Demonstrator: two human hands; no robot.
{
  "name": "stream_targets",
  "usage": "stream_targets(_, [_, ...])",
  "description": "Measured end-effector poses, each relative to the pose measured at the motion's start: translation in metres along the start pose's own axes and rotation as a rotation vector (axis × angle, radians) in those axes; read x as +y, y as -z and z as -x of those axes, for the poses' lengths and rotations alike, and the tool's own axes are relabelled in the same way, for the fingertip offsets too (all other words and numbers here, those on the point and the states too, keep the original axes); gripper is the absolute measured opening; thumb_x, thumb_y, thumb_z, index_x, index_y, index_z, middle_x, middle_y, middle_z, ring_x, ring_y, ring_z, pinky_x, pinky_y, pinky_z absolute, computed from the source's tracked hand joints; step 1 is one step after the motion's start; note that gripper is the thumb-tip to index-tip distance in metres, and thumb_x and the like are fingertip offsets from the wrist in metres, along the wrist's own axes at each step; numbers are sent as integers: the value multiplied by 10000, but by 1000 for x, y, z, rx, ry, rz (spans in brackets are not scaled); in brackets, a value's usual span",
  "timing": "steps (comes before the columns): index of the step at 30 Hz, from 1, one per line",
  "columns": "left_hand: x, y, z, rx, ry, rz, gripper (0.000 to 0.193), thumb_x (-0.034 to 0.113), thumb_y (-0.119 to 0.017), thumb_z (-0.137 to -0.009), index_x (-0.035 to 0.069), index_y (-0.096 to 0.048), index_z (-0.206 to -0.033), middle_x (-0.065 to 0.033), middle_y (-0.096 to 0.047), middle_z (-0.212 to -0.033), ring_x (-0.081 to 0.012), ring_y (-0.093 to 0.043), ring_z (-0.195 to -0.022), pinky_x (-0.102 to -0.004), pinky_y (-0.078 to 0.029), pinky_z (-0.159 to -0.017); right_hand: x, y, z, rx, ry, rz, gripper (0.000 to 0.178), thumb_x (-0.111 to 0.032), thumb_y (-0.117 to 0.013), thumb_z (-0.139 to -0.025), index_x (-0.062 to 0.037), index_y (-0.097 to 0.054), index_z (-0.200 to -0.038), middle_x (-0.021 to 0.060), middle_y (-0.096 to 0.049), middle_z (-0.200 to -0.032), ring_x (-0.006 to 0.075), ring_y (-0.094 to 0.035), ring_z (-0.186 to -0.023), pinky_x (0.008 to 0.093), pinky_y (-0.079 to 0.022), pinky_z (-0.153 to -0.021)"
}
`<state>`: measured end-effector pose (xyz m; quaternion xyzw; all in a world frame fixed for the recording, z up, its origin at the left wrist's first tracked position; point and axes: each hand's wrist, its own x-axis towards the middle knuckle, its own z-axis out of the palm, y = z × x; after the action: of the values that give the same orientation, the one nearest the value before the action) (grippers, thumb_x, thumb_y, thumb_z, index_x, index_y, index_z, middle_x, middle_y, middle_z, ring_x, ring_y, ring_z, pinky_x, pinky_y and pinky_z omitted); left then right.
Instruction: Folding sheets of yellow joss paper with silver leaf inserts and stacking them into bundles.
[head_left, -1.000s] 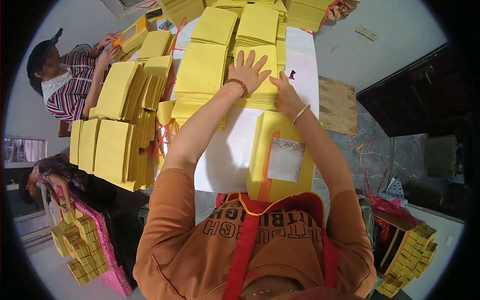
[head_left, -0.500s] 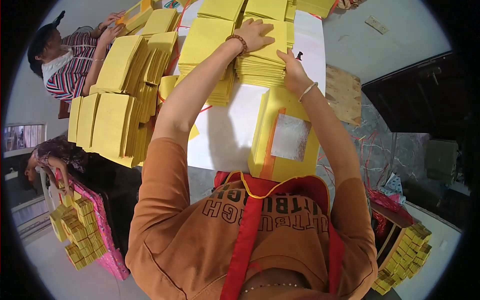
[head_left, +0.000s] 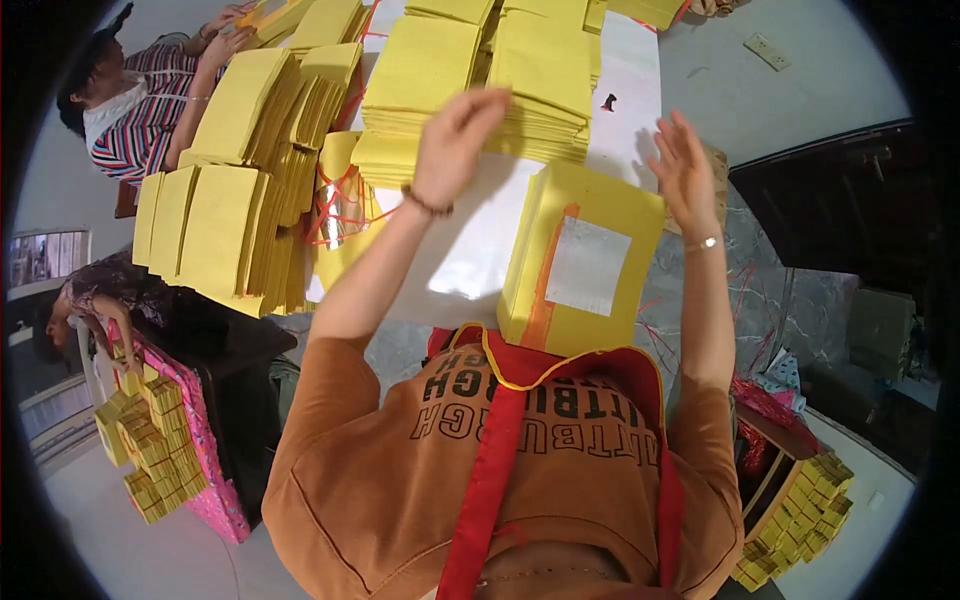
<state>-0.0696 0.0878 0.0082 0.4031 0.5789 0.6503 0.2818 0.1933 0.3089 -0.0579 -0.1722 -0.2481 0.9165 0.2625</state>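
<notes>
My left hand (head_left: pixel 460 148) is raised over the white table top, just in front of a stack of yellow paper sheets (head_left: pixel 418 72). It holds nothing, and its fingers are loosely bent and apart from the thumb. Off the table's right side hangs my right hand (head_left: pixel 686 175), empty, fingers stretched upward. Between my forearms lies a thick block of yellow paper (head_left: pixel 530 270) with an orange strip along it and a silvery square (head_left: pixel 588 265) on top. Another stack of yellow sheets (head_left: pixel 543 70) sits beyond the block, its upper sheets slightly uneven.
More yellow stacks (head_left: pixel 228 225) crowd the table's left side, near red ties (head_left: pixel 345 205). A small dark object (head_left: pixel 609 102) rests on the white table (head_left: pixel 627 75). One co-worker (head_left: pixel 135 120) sits at far left, another (head_left: pixel 110 310) below. Bundles (head_left: pixel 800 520) are piled lower right.
Both hands have come off the far yellow stack. The left drew back toward me; the right moved out to the right. The far stack now shows uncovered.
</notes>
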Motion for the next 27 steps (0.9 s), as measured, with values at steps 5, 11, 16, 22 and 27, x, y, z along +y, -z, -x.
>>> stream_targets(5, [-100, -17, 109, -95, 598, 160, 562, 436, -391, -958, 29, -388, -1346, -94, -460, -1308, -151, -420, -1187, -269, -337, -984, 46, 9, 76, 386, 241, 558, 622, -517, -278, -959, -120, -241, -1436, 104, -322, -1445, 232, -298, -1324, 390, -199, -1079])
stream_targets(11, [-135, -46, 130, -222, 389, 212, 652, 455, -241, -984, -42, -220, -1406, -160, -283, -1453, -231, -247, -1351, -309, -180, -1107, 143, 69, 119, 362, 262, 547, 559, -448, -261, -988, -60, -331, -1386, 83, -394, -1384, 181, -403, -1242, 314, -310, -1018])
stream_targets(16, [-146, -49, 133, -211, 389, 220, 647, 442, -240, -985, -59, -238, -1395, -179, -307, -1439, -246, -269, -1344, -312, -191, -1103, 174, 77, 135, 441, 218, 405, 512, -405, -275, -999, -37, -390, -1337, 47, -478, -1264, 131, -475, -1115, 274, -392, -934])
stream_targets(22, [-143, -57, 133, -198, 425, 199, 644, 436, -249, -981, -51, -228, -1401, -185, -304, -1438, -252, -285, -1335, -312, -214, -1096, 180, 93, 129, 484, 320, 591, 510, -407, -278, -998, -39, -397, -1331, 43, -489, -1241, 126, -480, -1096, 275, -403, -917])
stream_targets(27, [-151, -70, 141, -181, 433, 290, 620, 406, -253, -984, -49, -223, -1404, -177, -310, -1436, -247, -303, -1323, -310, -226, -1089, 177, 102, 142, 481, 390, 767, 508, -409, -280, -998, -41, -403, -1326, 40, -498, -1221, 121, -484, -1081, 276, -413, -902])
